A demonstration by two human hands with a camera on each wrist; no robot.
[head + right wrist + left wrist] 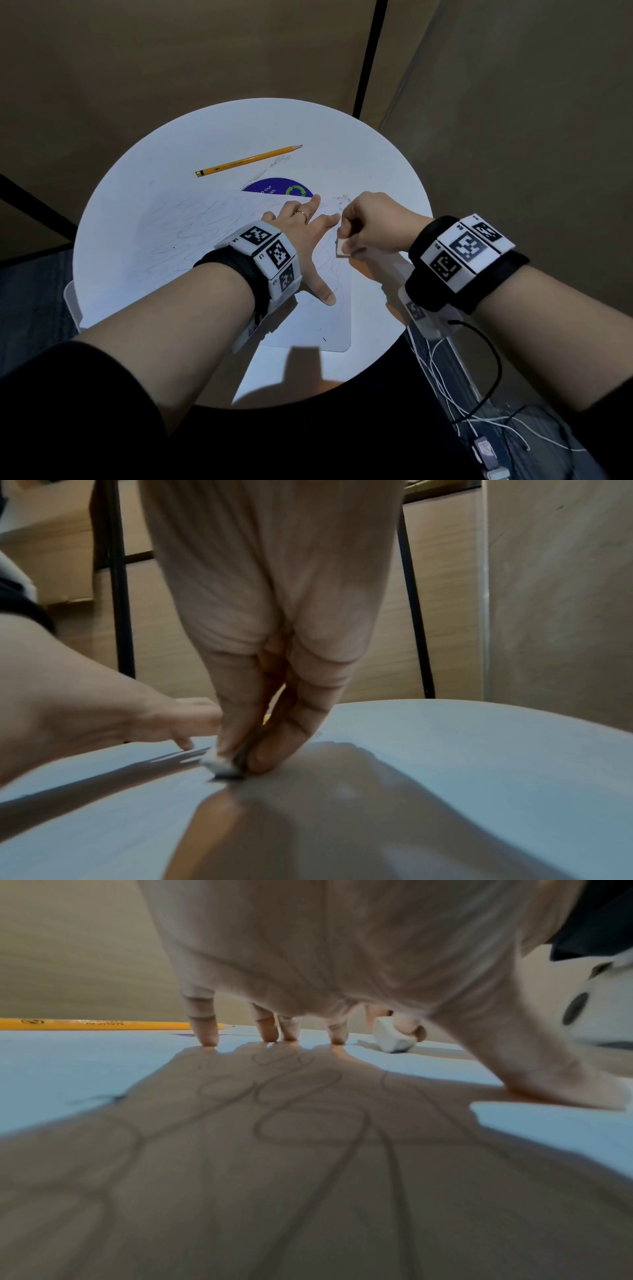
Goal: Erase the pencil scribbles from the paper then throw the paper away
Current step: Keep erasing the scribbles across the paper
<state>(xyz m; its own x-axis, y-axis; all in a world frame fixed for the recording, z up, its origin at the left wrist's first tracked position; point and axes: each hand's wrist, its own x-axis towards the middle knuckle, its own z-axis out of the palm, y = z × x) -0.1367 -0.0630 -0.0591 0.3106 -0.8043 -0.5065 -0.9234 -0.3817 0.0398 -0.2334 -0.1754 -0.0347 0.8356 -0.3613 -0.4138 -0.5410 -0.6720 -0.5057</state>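
There are two hands, one eraser (342, 247), one sheet of paper (191, 240), one pencil (248, 160), one round table (376, 164), and one ring (302, 214).

Blue sticker (278, 190) half covered by the paper (191, 233), its print too small to read, eraser (342, 249) mostly hidden in the right hand (373, 222)

White tabletop (171, 205), white paper (191, 233) with grey scribbles (198, 219). Yellow pencil (248, 160), white eraser (342, 249). Blue sticker (277, 190), green arrows.
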